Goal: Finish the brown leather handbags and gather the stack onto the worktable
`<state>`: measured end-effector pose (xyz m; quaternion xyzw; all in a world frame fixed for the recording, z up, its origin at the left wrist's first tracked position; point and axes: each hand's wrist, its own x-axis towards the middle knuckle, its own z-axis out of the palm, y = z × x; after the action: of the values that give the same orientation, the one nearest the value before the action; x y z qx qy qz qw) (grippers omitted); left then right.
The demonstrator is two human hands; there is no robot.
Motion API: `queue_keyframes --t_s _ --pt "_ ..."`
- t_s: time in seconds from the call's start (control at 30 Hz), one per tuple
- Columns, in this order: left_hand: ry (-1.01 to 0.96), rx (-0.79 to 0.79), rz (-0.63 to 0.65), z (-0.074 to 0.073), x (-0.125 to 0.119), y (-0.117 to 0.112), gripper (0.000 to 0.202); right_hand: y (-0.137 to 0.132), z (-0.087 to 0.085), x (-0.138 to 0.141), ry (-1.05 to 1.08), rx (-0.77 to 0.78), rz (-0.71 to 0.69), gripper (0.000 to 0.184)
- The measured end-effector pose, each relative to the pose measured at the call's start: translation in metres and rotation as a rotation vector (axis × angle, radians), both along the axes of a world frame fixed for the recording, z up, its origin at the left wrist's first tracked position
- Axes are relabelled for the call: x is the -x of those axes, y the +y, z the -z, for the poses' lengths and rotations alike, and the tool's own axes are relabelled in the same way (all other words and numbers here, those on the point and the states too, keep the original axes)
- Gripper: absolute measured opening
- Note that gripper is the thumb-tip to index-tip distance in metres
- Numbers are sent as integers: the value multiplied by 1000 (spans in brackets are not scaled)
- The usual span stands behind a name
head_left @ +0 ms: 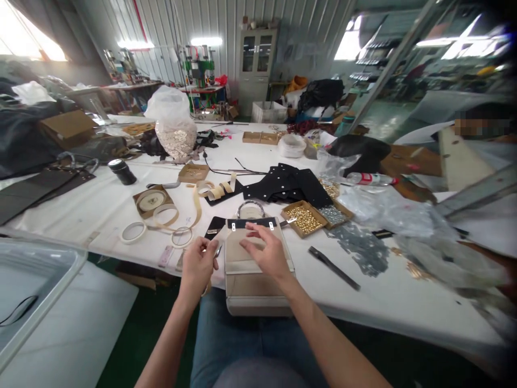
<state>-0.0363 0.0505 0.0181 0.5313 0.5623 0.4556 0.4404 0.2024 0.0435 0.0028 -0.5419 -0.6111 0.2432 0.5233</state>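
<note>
A beige handbag (254, 285) with a black strip along its upper edge and two small silver metal plates lies at the table's front edge, over my lap. To its left, my left hand (200, 261) is closed on a pale strip of tape (222, 235), which reaches towards the bag's top corner. Something small and shiny also shows at those fingers, too small to name. Over the upper part of the bag, my right hand (266, 250) has its fingers apart, with nothing seen in it. I cannot tell whether its fingertips touch the bag.
Tape rolls (134, 232) lie to the left. Cardboard trays of gold rivets (304, 220) and silver pieces (334, 214) stand right of the bag, near loose metal plates (365, 250) and a black tool (334, 268). Black punched pieces (283, 183) are stacked behind. A plastic bin (76, 258) stands left.
</note>
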Motion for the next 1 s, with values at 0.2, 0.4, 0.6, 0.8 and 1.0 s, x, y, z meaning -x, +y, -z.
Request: queue_keyframes --t_s 0.2,0.4,0.6,0.8,1.0 --pt "59 -32 40 7 -13 -13 44 -6 -28 13 235 149 -124 53" --pt "39 42 54 9 -16 -18 43 4 -33 17 148 168 -90 19" --pt "71 89 74 22 -20 -18 50 16 -16 10 -46 156 -107 16" --pt "203 17 75 33 -37 -1 57 62 0 1 -338 109 -136 17" --pt "102 89 59 41 -51 18 53 98 10 6 -501 134 -115 18"
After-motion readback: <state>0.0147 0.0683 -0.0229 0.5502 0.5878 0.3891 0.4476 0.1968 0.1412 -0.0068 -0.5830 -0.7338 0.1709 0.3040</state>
